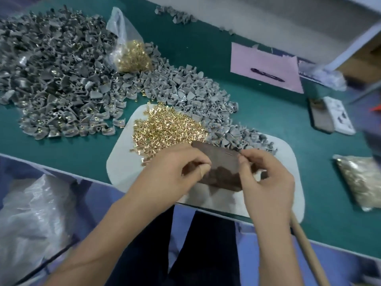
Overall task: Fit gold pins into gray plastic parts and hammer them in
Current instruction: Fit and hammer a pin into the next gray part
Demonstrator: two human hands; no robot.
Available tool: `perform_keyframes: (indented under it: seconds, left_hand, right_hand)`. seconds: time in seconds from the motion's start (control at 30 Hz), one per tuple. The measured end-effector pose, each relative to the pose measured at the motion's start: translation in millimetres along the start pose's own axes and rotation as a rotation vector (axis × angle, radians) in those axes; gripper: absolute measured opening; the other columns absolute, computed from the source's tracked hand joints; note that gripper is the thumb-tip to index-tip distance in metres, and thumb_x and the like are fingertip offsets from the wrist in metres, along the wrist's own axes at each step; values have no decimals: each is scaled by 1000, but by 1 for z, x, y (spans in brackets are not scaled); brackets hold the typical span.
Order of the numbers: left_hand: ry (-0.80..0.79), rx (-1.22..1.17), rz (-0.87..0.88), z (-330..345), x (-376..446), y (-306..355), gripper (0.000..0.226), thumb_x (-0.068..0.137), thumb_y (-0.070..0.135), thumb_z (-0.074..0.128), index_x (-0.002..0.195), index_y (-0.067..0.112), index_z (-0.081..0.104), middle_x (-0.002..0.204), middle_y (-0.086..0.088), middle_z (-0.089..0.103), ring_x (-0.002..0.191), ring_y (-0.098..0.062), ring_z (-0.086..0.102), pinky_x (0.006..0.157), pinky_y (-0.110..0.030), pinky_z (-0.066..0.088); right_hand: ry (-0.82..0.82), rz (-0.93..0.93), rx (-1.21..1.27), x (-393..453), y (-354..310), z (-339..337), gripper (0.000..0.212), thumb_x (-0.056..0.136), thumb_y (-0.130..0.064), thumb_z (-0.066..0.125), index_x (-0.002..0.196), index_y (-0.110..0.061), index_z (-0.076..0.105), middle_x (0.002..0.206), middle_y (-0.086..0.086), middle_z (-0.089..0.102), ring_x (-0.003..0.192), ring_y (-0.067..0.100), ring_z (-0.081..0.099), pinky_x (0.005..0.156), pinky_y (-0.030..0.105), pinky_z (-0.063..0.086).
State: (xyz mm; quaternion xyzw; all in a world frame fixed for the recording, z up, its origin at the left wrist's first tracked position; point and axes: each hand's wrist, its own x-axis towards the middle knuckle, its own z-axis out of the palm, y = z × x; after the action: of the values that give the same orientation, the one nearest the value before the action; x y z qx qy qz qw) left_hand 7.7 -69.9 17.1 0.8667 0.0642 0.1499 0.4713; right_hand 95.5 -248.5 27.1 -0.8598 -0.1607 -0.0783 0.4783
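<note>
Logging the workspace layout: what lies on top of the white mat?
On the white mat: loose gold pins, some gray plastic parts, and a dark block both hands partly cover; its near side is hidden.

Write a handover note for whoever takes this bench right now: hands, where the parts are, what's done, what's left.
Left hand and right hand: both over the dark block on the white mat, fingers curled at its edges; what they pinch is too small to tell.
Loose gold pins lie heaped on the mat, behind the block.
Gray plastic parts are piled behind the mat; a larger pile, some showing gold, sits far left.
A bag of pins rests on the piles.
A wooden handle lies under the right wrist.
Left: many parts to pin and hammer.
</note>
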Motion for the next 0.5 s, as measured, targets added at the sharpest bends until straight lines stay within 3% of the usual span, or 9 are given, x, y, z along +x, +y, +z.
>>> perform_keyframes:
  seconds: [0.1, 0.23, 0.4, 0.5]
  left_hand:
    - [-76, 3, 51, 22, 21, 19, 6, 92, 25, 70, 93, 31, 73, 86, 16, 63, 87, -6, 59, 74, -21, 46]
    - [-65, 132, 76, 43, 43, 33, 4, 91, 30, 69, 93, 33, 71, 86, 21, 61, 84, 1, 55, 73, -19, 46]
    - [-99, 341, 65, 61, 68, 38, 9, 90, 43, 67, 95, 37, 71, 84, 25, 58, 80, 5, 53, 64, -13, 37]
    - [-102, 426, 77, 77, 83, 43, 14, 89, 46, 67, 100, 37, 69, 88, 21, 59, 85, -3, 57, 69, -26, 48]
  right_hand:
    - [68, 67, 16, -2, 21, -22, 19, 90, -19, 75, 88, -37, 71, 84, -18, 71, 75, 12, 63, 65, 11, 45]
    - [183, 63, 15, -4, 43, -24, 15, 91, -20, 75, 89, -35, 71, 82, -13, 69, 69, 16, 60, 65, 22, 48]
    - [369, -94, -177, -12, 65, -13, 8, 93, -17, 73, 94, -24, 69, 83, -26, 53, 75, 15, 52, 73, 48, 48]
    - [379, -87, -171, -13, 74, -12, 10, 95, -19, 72, 93, -27, 66, 82, -23, 55, 78, 16, 53, 73, 52, 46]
